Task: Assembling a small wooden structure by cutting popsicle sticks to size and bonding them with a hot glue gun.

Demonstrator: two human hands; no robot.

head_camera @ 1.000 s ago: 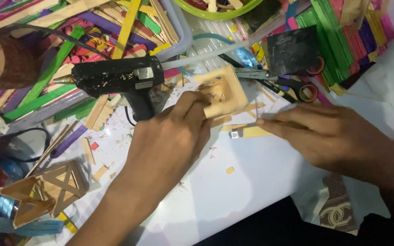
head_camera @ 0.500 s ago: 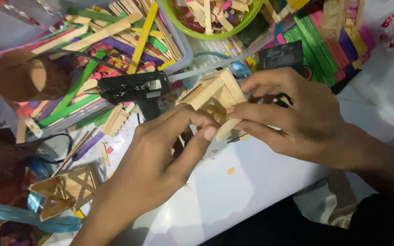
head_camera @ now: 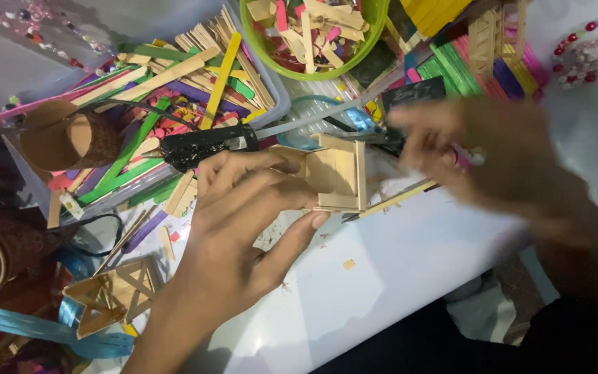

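Note:
My left hand (head_camera: 247, 221) grips a small box-shaped piece built from plain wooden craft sticks (head_camera: 337, 173), held upright just above the white work surface (head_camera: 382, 277). My right hand (head_camera: 493, 156) is blurred with motion to the right of the wooden piece, over loose sticks and a dark card; whether it holds anything I cannot tell. A black glue gun (head_camera: 202, 145) lies just behind my left hand, with its nozzle pointing right.
A clear tray of coloured craft sticks (head_camera: 174, 76) sits at the back left, a green bowl of stick pieces (head_camera: 313, 31) behind. A cardboard tube (head_camera: 67, 138) stands at left. Another stick frame (head_camera: 115, 294) lies at the lower left. Bead strings (head_camera: 590, 48) are at right.
My left hand has turned the wooden piece upright and holds it alone. My right hand let go of it and moved off to the right, toward the loose sticks.

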